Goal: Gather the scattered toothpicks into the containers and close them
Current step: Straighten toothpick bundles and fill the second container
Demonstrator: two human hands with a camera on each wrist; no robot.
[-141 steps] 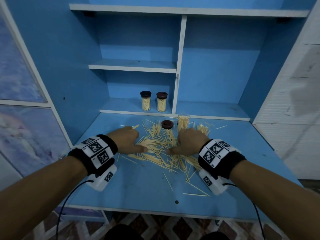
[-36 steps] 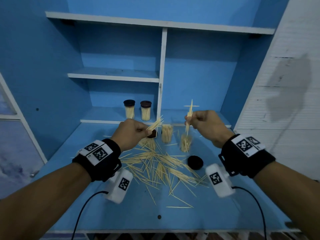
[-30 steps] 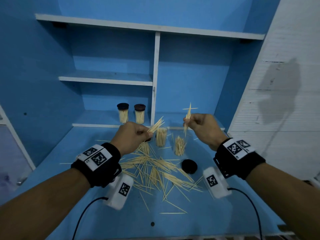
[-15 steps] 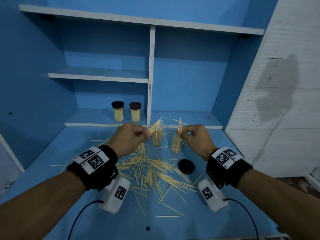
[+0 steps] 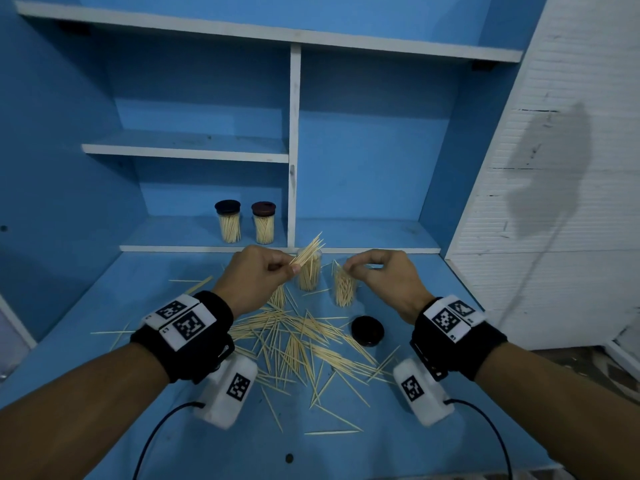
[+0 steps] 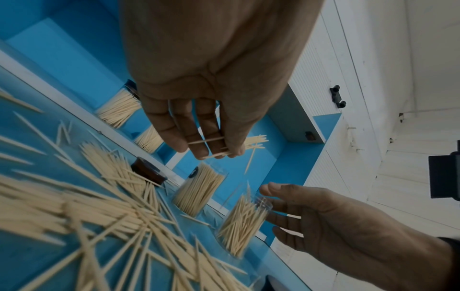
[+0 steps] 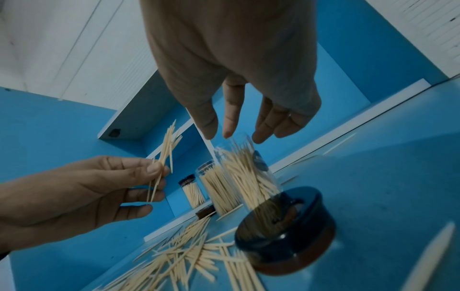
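Loose toothpicks (image 5: pixel 294 344) lie scattered across the blue table (image 5: pixel 415 441). Two clear open containers stand at the back: a left container (image 5: pixel 309 277) (image 6: pixel 199 193) and a right container (image 5: pixel 344 291) (image 7: pixel 251 181), both part full. My left hand (image 5: pixel 292 268) (image 6: pixel 216 151) pinches a bundle of toothpicks (image 5: pixel 308 251) (image 7: pixel 166 149) in the air beside the left container. My right hand (image 5: pixel 349 268) (image 7: pixel 231 135) hovers just over the right container's mouth, fingers relaxed and empty. A dark lid (image 5: pixel 367 330) (image 7: pixel 283 230) lies near the right container; a second lid (image 6: pixel 149 173) lies by the pile.
Two closed, filled containers (image 5: pixel 228 221) (image 5: pixel 264 223) stand on the low shelf (image 5: pixel 363 233) behind. A white divider (image 5: pixel 294 150) splits the shelving. A white slatted wall (image 5: pixel 554 202) closes the right side. Bare table lies toward the front edge.
My right hand came down from holding toothpicks upright in the air to the right container and let them go into it. The left hand still holds its bundle.
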